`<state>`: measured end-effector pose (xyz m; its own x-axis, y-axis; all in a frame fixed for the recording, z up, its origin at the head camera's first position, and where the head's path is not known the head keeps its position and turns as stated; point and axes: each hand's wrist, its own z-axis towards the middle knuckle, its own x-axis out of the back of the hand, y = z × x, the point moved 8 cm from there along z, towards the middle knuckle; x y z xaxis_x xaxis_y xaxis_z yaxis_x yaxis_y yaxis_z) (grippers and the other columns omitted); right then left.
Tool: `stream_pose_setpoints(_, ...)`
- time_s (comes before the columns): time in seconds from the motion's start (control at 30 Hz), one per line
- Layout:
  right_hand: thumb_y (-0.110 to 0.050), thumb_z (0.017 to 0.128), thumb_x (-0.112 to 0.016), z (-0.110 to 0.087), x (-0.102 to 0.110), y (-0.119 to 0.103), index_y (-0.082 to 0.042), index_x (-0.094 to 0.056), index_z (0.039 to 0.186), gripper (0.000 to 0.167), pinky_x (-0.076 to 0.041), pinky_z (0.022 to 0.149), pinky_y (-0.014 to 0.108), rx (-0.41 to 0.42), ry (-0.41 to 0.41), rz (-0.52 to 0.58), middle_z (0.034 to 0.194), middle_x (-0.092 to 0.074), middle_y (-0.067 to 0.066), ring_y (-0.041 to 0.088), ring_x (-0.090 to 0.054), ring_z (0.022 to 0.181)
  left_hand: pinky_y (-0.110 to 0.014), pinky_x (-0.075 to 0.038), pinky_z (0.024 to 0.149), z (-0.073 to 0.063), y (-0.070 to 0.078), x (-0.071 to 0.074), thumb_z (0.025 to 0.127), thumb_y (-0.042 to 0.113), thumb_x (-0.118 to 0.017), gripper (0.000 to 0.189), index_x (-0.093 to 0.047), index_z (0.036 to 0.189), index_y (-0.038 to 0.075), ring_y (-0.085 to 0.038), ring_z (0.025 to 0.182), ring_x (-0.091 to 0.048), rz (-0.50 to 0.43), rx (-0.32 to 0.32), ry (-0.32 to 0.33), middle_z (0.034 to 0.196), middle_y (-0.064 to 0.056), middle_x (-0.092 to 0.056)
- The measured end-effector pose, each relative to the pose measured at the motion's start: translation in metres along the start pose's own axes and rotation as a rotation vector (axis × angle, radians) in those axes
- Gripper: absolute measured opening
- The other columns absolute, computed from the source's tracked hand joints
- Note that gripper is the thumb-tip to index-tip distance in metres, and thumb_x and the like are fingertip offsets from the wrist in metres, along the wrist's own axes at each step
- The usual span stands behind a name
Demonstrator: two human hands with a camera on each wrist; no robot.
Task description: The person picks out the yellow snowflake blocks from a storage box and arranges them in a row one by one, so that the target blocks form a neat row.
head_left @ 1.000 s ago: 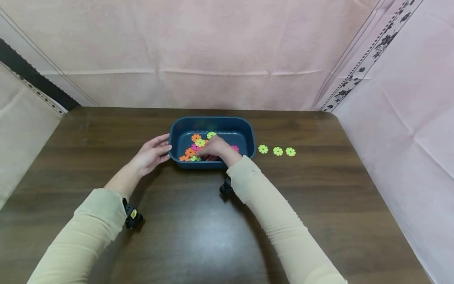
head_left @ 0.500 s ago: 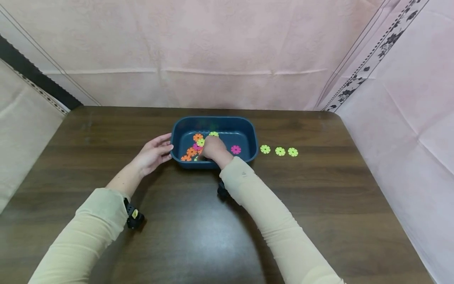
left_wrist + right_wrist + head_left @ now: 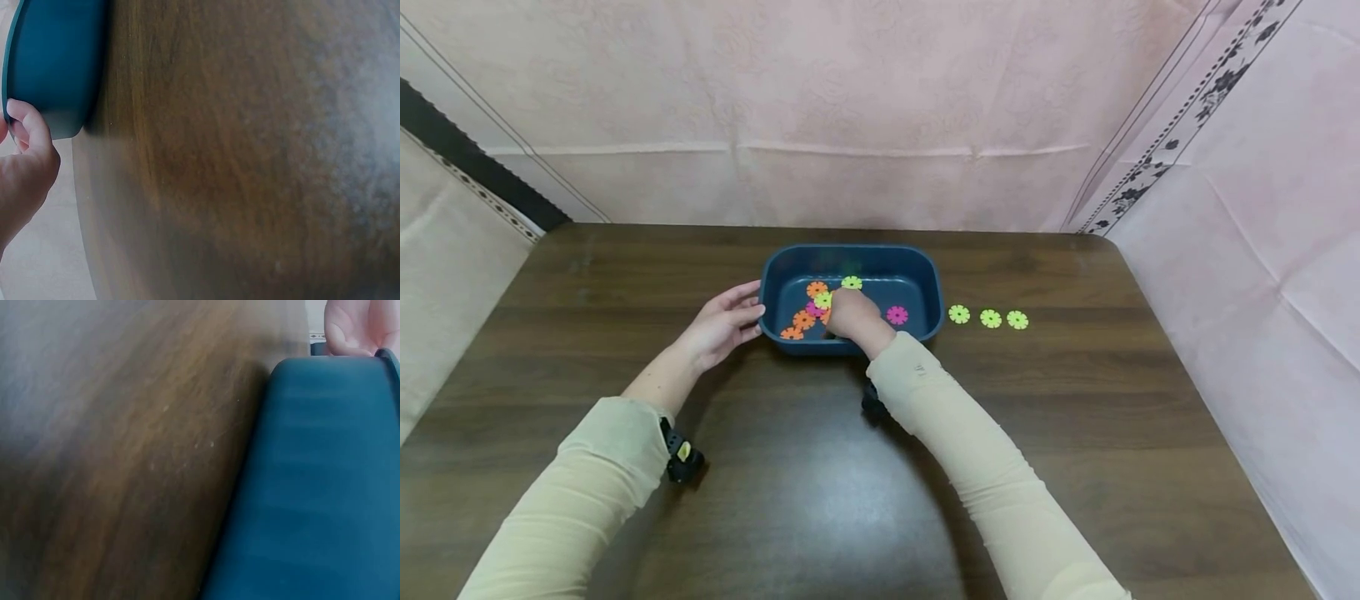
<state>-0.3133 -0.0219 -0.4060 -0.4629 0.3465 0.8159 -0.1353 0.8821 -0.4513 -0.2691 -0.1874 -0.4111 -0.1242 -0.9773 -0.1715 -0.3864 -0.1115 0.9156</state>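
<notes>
your left hand (image 3: 718, 327) rests its loosely extended fingers against the left end of the blue tray (image 3: 808, 348), touching it from outside. your right hand (image 3: 855, 317) reaches down inside the tray, its fingertips hidden, so you can't tell whether it grips anything. just left of it lie orange flower pieces (image 3: 792, 333) and a yellow-green flower piece (image 3: 823, 300), overlapping in a cluster; a pink flower piece (image 3: 897, 315) lies apart on its right. outside, three yellow-green flower pieces (image 3: 990, 318) lie in a row on the brown table (image 3: 760, 483).
</notes>
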Motion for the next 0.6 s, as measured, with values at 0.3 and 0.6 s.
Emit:
stream_pose_setpoints(0.3, -0.017, 0.086, -0.067, 0.006, -0.002, 0.005, -0.003, -0.068, 0.081, 0.014, -0.043, 0.059, 0.022, -0.013, -0.079, 0.035, 0.063, -0.046, 0.001, 0.016, -0.049, 0.063, -0.016, -0.051, 0.075, 0.0, 0.0, -0.001, 0.098, 0.011, -0.047, 0.057, -0.021, 0.149, 0.01, -0.005, 0.085, -0.057, -0.014, 0.0, -0.002, 0.11, -0.001, -0.046)
stream_pose_setpoints(0.6, -0.02, 0.084, -0.071, 0.007, 0.003, 0.023, -0.005, -0.073, 0.084, 0.014, -0.053, 0.064, 0.023, -0.071, -0.198, 0.264, 0.076, -0.065, 0.005, 0.015, -0.059, 0.063, -0.016, -0.05, 0.075, -0.001, 0.001, -0.002, 0.098, 0.011, -0.047, 0.058, -0.021, 0.149, 0.01, -0.005, 0.084, -0.056, -0.021, -0.002, -0.007, 0.109, -0.001, -0.045)
